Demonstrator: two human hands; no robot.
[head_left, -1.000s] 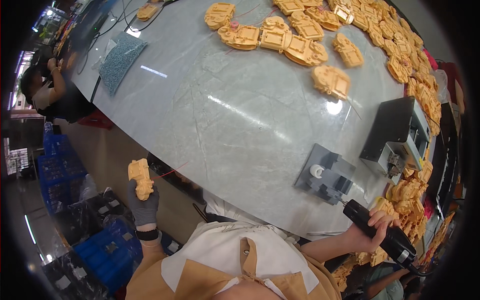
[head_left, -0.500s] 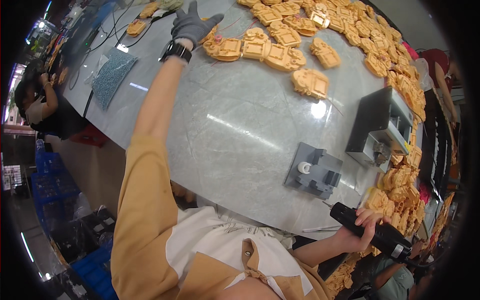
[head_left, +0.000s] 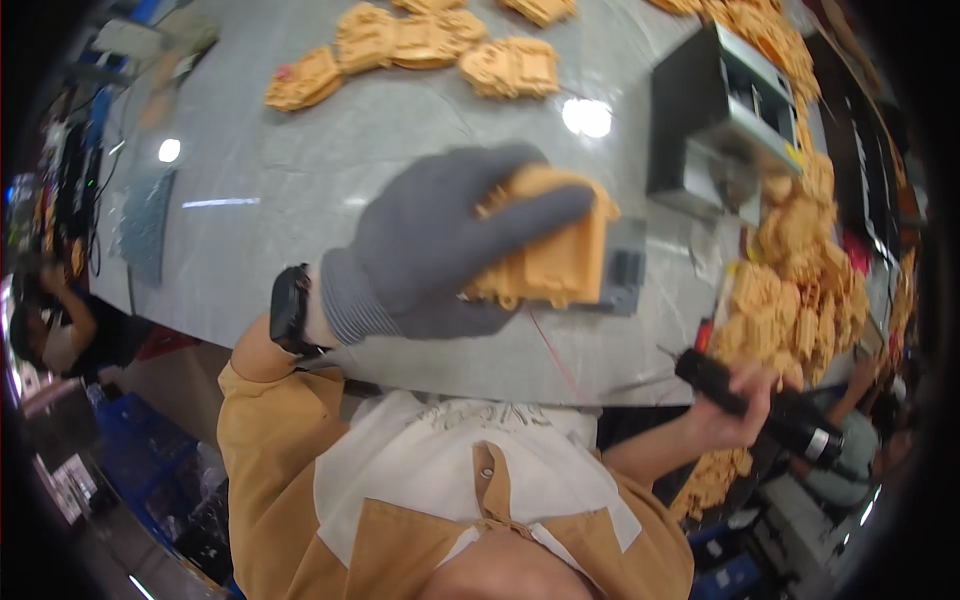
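Note:
My left hand (head_left: 430, 235), in a grey knit glove, is closed round an orange plastic housing (head_left: 560, 255). It holds the part above the table, over the grey fixture block (head_left: 626, 265), most of which the part and glove hide. A thin red wire (head_left: 552, 352) hangs below the housing. In my bare right hand (head_left: 745, 405) is a black electric screwdriver (head_left: 712, 380), its thin bit pointing left past the table's front edge.
More orange housings (head_left: 410, 38) lie in a row at the far side. A dark metal box-shaped device (head_left: 690, 110) stands right of the fixture. Heaped orange parts (head_left: 800, 310) line the right edge. A bag of blue-grey pellets (head_left: 148, 225) lies at left. People sit on both sides.
My left hand came back from the far left of the table, open before, and is now closed on an orange housing above the fixture. The right hand keeps the screwdriver. The view has shifted.

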